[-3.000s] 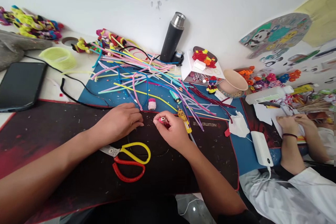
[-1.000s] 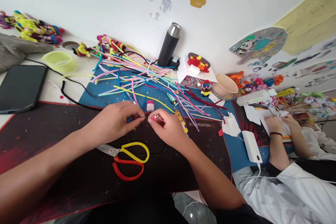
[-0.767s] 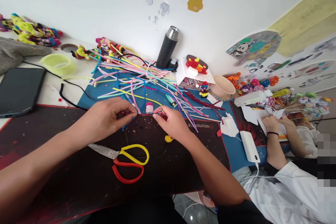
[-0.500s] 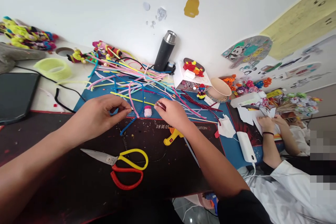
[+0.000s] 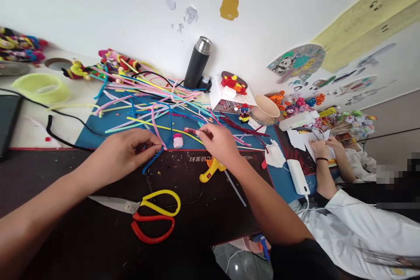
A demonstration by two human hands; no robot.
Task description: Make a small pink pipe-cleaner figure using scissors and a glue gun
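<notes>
My left hand is closed in a pinch beside the blue and pink pipe cleaners; what its fingertips hold is too small to name. My right hand pinches a small dark red piece that sticks out to the left of the fingertips. Between the hands stands a small pink and white spool. Scissors with one yellow and one red handle lie below my left hand. A yellow glue gun rests under my right wrist.
Loose pipe cleaners cover the blue mat's back part. Behind are a black thermos, a white box and a beige bowl. A white power bank lies at right, near another person's hands.
The view has shifted, so most things sit further left. More of the dark red piece now shows beyond my right fingertips. My left hand remains pinched.
</notes>
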